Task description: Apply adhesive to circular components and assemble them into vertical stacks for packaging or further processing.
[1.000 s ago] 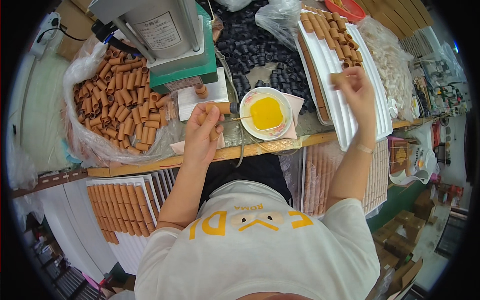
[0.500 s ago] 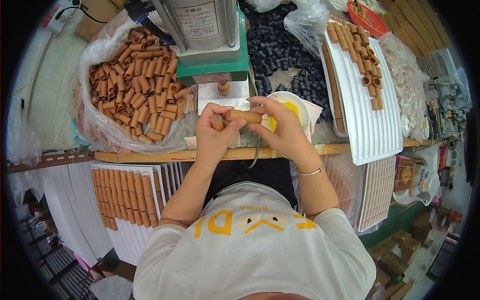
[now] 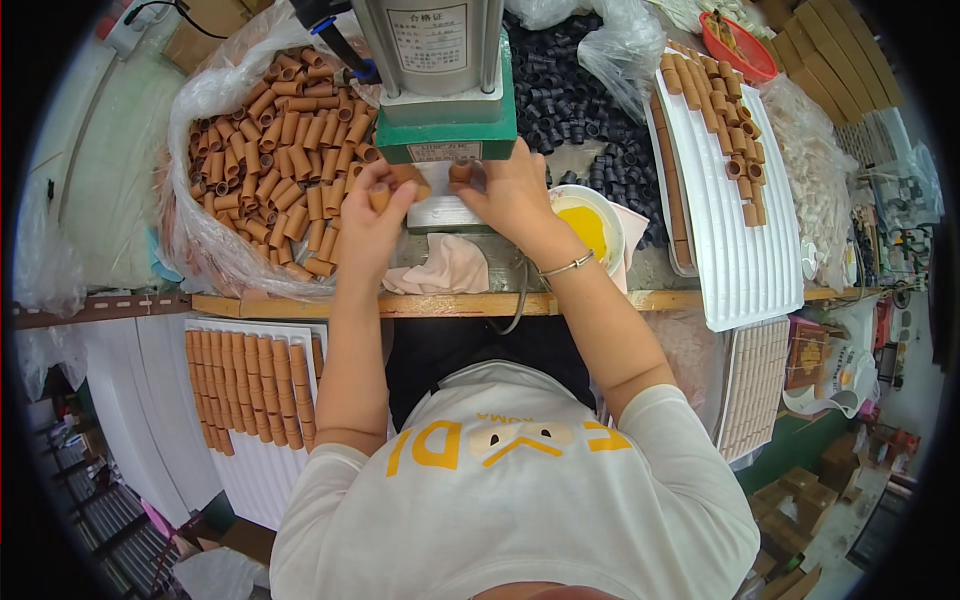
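Head view: green press [image 3: 447,133] partly hides right fingers [image 3: 526,165] near brown tube [image 3: 461,172].

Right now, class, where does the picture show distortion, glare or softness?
Head view: black corners, with the cardboard stack bowing at upper right; head view again: pale highlights on the clear plastic bag; also head view: the brown tubes in the left hand look slightly soft.

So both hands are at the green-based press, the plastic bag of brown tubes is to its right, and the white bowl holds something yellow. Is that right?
Not quite: the head view shows the plastic bag of brown tubes to the left of the green-based press, not its right. The rest holds.
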The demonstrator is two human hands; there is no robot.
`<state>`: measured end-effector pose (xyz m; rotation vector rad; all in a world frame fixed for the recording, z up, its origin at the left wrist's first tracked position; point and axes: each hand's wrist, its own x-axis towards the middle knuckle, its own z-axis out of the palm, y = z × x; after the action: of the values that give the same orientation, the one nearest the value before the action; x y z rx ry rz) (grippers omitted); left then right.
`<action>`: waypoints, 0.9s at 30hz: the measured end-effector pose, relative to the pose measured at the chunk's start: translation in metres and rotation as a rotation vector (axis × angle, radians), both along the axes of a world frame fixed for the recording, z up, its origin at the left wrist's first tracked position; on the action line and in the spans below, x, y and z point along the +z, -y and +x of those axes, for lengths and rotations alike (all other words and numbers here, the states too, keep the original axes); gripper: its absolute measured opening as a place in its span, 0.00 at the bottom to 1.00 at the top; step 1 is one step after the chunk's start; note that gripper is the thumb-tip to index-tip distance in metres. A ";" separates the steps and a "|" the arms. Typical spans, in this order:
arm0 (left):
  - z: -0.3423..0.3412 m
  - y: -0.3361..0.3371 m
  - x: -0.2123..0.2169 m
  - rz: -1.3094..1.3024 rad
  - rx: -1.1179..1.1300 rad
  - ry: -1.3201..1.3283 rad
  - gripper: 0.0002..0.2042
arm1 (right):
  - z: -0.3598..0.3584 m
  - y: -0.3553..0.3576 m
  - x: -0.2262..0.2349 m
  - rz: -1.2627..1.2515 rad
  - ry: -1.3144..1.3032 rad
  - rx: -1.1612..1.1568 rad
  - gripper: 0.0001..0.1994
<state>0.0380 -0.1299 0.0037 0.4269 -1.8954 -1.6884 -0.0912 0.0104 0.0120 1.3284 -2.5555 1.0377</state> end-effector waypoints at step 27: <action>0.043 -0.041 0.023 0.688 -0.282 -0.016 0.25 | -0.068 -0.079 0.010 0.088 0.005 -0.263 0.16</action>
<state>0.0812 -0.0890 0.0270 0.4075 -1.3591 -2.5158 -0.1591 0.0891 0.0217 0.9703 -2.7125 0.8904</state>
